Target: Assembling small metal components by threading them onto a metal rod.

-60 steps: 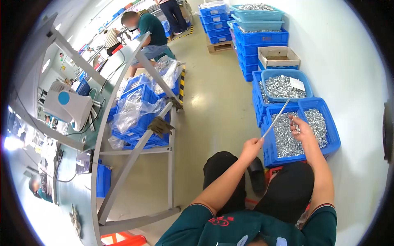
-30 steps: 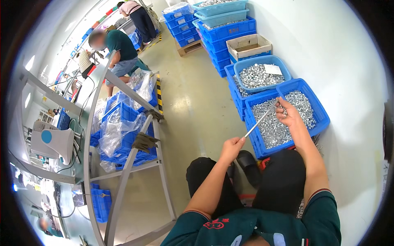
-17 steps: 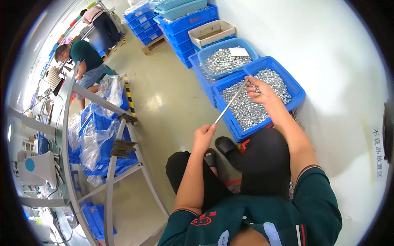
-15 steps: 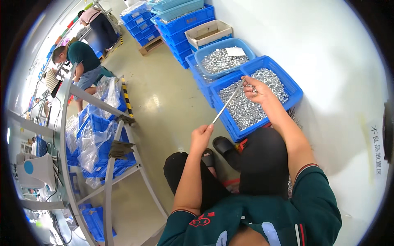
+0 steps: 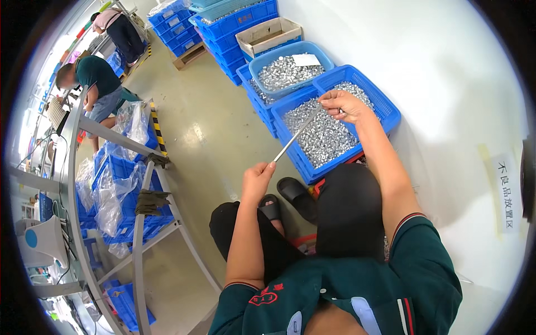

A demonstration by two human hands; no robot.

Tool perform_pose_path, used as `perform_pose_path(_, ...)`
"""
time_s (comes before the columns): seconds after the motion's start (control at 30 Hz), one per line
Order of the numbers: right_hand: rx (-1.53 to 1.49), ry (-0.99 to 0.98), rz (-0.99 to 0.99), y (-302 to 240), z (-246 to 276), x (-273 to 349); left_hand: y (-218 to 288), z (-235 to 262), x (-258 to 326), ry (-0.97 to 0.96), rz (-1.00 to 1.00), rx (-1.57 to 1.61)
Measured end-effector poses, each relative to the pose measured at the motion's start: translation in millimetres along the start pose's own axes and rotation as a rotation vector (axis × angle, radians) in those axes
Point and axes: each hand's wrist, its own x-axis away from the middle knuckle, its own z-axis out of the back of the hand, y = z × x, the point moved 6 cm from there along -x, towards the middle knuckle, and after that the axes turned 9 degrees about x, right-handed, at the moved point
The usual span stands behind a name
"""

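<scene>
Clasping with a closed grip, your left hand (image 5: 258, 180) has the lower end of the rod (image 5: 296, 137), which slants up rightward, partly over the bin (image 5: 304, 172) of metal parts (image 5: 324, 144), to your right hand (image 5: 343, 106), whose narrow grip pinches its upper end.

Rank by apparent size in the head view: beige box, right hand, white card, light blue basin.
1. Light blue basin
2. Beige box
3. Right hand
4. White card
Apparent sizes only; distances differ.
</scene>
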Motion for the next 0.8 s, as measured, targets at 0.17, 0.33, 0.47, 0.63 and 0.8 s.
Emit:
perform_pose_path(0.17, 0.095, 0.082, -0.008, 4, 8, 2, -2, -7, -5, -0.014, 0.018, 0.014)
perform_pose_path(0.33, -0.31, -0.013, 0.074, 2, 1, 8, -1, -10, -7, -0.047, 0.017, 0.144)
perform_pose_path(0.47, -0.277, 0.024, 0.075, 4, 2, 7, 0, -11, -6, -0.065, 0.041, 0.152)
perform_pose_path(0.63, -0.395, 0.084, 0.066, 11, 13, 1, 4, -10, -3, -0.062, 0.059, 0.266)
perform_pose_path(0.8, -0.526, 0.071, 0.048, 14, 5, -4, 0, -10, -4, -0.058, 0.025, 0.262)
